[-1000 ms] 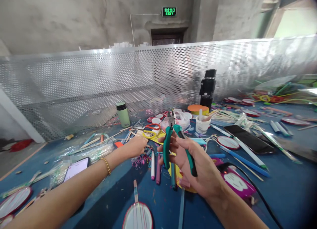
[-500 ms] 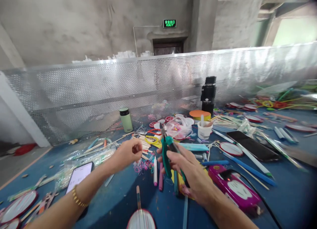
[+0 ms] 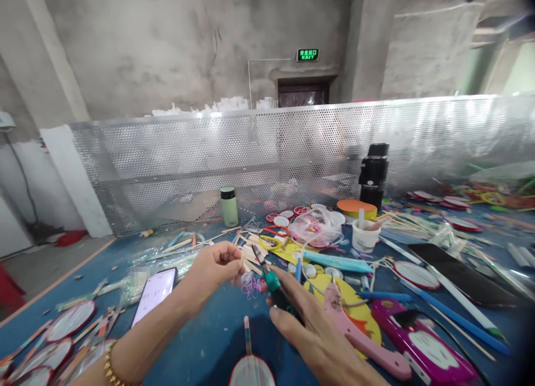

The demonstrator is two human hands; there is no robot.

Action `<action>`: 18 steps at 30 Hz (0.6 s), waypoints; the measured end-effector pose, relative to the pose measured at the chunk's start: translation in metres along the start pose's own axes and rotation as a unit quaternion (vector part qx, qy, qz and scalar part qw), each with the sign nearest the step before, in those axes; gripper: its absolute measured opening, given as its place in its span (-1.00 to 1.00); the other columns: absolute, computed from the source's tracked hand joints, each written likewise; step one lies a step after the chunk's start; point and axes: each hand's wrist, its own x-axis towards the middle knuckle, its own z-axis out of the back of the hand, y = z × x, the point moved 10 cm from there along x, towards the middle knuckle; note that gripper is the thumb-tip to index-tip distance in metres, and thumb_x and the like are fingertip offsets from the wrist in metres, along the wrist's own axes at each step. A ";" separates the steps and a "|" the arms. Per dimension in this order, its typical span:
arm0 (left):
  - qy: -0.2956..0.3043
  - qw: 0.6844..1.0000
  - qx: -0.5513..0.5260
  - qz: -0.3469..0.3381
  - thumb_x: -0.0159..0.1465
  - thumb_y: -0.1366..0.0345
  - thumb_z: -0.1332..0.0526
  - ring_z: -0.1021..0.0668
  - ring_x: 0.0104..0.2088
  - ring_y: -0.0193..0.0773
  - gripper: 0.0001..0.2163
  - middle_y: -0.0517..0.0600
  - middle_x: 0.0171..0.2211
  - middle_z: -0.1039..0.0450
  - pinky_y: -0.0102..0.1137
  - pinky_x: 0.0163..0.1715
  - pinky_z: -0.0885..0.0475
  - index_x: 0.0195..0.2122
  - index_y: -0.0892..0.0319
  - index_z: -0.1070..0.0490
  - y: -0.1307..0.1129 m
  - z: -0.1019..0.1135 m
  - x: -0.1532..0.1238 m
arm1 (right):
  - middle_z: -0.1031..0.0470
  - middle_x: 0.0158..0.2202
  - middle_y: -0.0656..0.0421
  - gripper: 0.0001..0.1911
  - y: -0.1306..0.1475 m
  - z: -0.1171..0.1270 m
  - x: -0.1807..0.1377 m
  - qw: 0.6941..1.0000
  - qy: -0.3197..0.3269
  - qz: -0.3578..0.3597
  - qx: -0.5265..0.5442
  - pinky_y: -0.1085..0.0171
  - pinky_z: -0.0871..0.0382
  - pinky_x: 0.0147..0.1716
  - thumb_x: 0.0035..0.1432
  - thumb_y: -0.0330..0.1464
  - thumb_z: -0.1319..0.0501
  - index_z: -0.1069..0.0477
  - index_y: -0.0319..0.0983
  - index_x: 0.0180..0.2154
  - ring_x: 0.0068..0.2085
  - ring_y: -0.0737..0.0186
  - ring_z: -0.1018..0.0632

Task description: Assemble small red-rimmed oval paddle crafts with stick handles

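Observation:
My right hand (image 3: pixel 309 330) is wrapped round a pair of cutting pliers (image 3: pixel 275 288) with green and black handles, the metal jaws pointing up and left. Close to the jaw tips is my left hand (image 3: pixel 221 266), its fingers curled and thumb pressed to the fingertips; what they pinch, if anything, is too small to make out. Pink and purple rubber bands (image 3: pixel 251 287) lie just beneath, partly covered by the hands. Below, at the front edge of the view, a round white paddle (image 3: pixel 252 370) with a red rim and stick handle lies on the blue table.
A pink glue gun (image 3: pixel 363 341) rests on a yellow disc, beside a purple power strip (image 3: pixel 422 341). Scissors (image 3: pixel 271 242), wooden sticks and a white cup (image 3: pixel 365 235) stand or lie beyond. A lit phone (image 3: pixel 155 294) is at left; a perforated metal screen (image 3: pixel 209 157) closes the back.
The pliers have tipped down and left, their jaws now close to my left fingers. My left fingers have closed into a pinch. The view has shifted, and the glue gun now shows.

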 end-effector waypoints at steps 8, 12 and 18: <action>-0.029 0.929 0.368 -0.020 0.07 0.41 -0.09 -0.45 -0.53 -0.34 -0.94 -0.07 -0.57 -0.42 -0.45 -0.51 -0.24 -0.48 0.19 -0.33 0.033 0.034 0.012 | -0.08 0.33 0.16 -0.36 -0.002 0.013 0.001 0.999 -0.028 -0.028 0.009 -0.05 0.14 0.30 0.17 -0.11 -0.13 -0.14 -0.07 0.26 0.33 0.00 -0.07; 0.028 0.859 0.511 -0.002 0.08 0.44 -0.11 -0.47 -0.44 -0.28 -0.90 -0.02 -0.48 -0.49 -0.44 -0.46 -0.20 -0.46 0.19 -0.41 0.081 0.026 0.010 | -0.12 0.31 0.16 -0.37 0.000 0.015 -0.001 0.999 -0.033 -0.036 0.023 -0.06 0.09 0.28 0.13 -0.11 -0.17 -0.20 -0.05 0.23 0.32 -0.05 -0.09; 0.042 0.850 0.525 -0.028 0.20 0.34 -0.13 -0.52 -0.34 -0.22 -0.87 0.01 -0.37 -0.53 -0.41 -0.37 -0.29 -0.31 0.17 -0.47 0.090 0.023 0.015 | -0.13 0.31 0.14 -0.35 -0.007 0.012 0.001 0.998 -0.026 -0.044 0.023 -0.09 0.10 0.28 0.12 -0.10 -0.16 -0.19 -0.08 0.24 0.31 -0.06 -0.10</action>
